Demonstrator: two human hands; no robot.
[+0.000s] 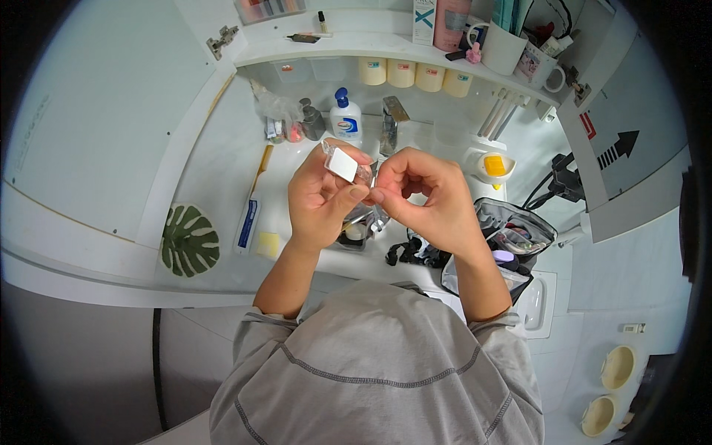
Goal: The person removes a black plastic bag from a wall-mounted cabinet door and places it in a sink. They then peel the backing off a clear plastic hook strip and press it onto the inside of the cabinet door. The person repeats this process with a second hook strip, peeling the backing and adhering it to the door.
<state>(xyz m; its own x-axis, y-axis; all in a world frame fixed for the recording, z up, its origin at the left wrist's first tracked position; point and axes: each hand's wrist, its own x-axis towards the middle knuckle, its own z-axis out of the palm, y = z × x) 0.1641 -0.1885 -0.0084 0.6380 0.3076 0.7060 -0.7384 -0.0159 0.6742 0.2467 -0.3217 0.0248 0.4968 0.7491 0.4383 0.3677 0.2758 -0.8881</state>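
My left hand [319, 199] is closed round a small white flat-faced item [342, 165] with clear, shiny plastic [363, 175] about it. The white face is turned upward, between thumb and fingers. Close beside it, my right hand [432, 194] pinches thumb and forefinger together at the end of the clear plastic. The exact kind of item cannot be made out. Both hands are held up over the white washbasin. Below them, partly hidden by my fingers, several small dark and shiny things [356, 231] sit at the basin.
An open toiletry bag [512, 230] stands right, beside black frilly fabric [410, 254]. A toothpaste tube [248, 224], yellow square [268, 244] and leaf-shaped mat [190, 241] lie left. Behind stand a pump bottle [345, 122] and faucet [390, 126]. Open cabinet doors [111, 126] flank a shelf with mugs [503, 49].
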